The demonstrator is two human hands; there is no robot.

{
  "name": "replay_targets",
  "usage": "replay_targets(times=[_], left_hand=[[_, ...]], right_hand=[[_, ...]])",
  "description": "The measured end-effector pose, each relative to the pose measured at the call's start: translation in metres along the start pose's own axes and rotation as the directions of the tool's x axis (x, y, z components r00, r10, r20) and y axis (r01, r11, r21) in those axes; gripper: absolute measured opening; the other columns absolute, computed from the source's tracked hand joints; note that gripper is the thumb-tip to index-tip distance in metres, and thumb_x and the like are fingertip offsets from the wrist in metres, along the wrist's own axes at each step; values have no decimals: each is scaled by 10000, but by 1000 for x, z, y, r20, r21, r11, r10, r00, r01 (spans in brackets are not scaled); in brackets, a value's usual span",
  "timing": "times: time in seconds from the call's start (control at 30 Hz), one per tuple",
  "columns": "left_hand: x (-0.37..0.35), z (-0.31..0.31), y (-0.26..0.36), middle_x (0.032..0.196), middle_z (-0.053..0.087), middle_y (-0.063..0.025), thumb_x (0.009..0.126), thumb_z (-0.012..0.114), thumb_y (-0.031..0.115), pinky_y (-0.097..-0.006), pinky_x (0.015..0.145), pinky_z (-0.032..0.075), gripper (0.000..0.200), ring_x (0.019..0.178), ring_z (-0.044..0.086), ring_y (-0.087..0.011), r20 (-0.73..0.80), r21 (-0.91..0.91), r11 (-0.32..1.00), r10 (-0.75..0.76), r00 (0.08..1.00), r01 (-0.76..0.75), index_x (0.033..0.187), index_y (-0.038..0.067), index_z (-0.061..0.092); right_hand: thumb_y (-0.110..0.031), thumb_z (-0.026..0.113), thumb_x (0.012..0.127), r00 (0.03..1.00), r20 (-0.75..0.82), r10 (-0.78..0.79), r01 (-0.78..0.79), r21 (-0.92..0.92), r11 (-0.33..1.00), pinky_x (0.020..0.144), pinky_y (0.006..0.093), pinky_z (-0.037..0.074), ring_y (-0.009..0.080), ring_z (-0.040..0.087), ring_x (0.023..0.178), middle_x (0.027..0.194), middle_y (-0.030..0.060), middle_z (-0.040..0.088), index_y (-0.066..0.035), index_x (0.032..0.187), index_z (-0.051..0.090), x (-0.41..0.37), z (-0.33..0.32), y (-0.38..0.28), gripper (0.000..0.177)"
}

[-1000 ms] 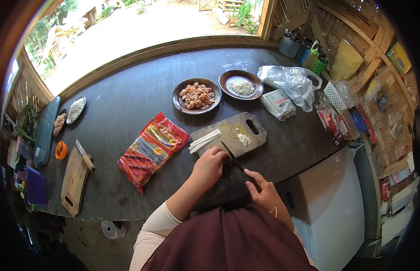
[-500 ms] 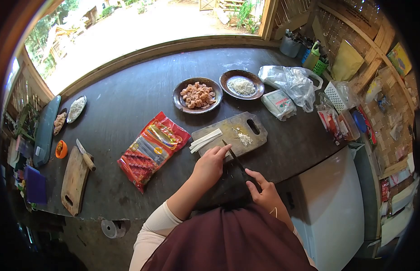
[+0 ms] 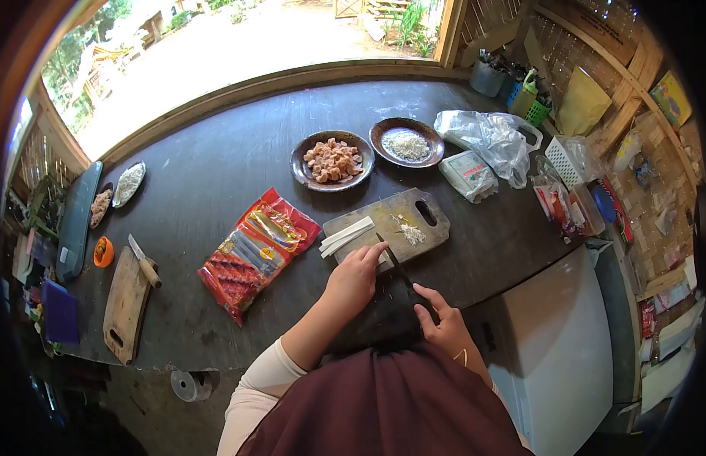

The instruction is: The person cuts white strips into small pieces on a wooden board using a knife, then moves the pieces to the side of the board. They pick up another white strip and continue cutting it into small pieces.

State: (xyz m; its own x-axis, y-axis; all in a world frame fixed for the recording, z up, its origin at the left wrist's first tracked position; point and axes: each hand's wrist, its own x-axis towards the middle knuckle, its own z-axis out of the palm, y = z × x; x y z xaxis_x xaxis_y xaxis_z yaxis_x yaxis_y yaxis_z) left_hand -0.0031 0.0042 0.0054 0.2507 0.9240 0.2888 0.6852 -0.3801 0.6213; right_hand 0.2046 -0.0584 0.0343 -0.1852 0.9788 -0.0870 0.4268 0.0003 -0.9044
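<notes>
My right hand (image 3: 442, 319) grips the handle of a dark-bladed kitchen knife (image 3: 396, 264), its tip resting over the near edge of a worn wooden cutting board (image 3: 402, 209). Beside the blade, the fingertips of my left hand (image 3: 354, 277) press down on a pale strip that they mostly hide. Several long white strips (image 3: 347, 236) lie side by side on the board's left part; their kind does not show. Finely cut white bits (image 3: 412, 231) form a small heap near the board's handle hole.
Behind the board stand a plate of sliced sausage pieces (image 3: 334, 161) and a plate of white shreds (image 3: 406, 146). A red sausage packet (image 3: 258, 254) lies left. Plastic bags (image 3: 493, 140) sit right. Another board (image 3: 125, 308) bears a wooden-handled knife (image 3: 145, 262).
The knife blade has shifted very slightly against my left fingertips. Both hands otherwise keep their places, and the strips and cut bits look the same.
</notes>
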Motion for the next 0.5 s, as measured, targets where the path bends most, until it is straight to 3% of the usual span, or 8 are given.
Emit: replay_targets(times=[0.5], left_hand=[[0, -2, 2, 1112, 614, -128, 844, 558, -7, -403, 873, 502, 456, 1044, 593, -326, 32, 10, 1000, -22, 999, 22, 1287, 90, 510]], right_hand=[[-143, 594, 937, 1000, -14, 21, -22, -18, 1000, 866, 375, 515, 406, 638, 1068, 1090, 267, 664, -102, 1311, 559, -2, 0, 1, 378]])
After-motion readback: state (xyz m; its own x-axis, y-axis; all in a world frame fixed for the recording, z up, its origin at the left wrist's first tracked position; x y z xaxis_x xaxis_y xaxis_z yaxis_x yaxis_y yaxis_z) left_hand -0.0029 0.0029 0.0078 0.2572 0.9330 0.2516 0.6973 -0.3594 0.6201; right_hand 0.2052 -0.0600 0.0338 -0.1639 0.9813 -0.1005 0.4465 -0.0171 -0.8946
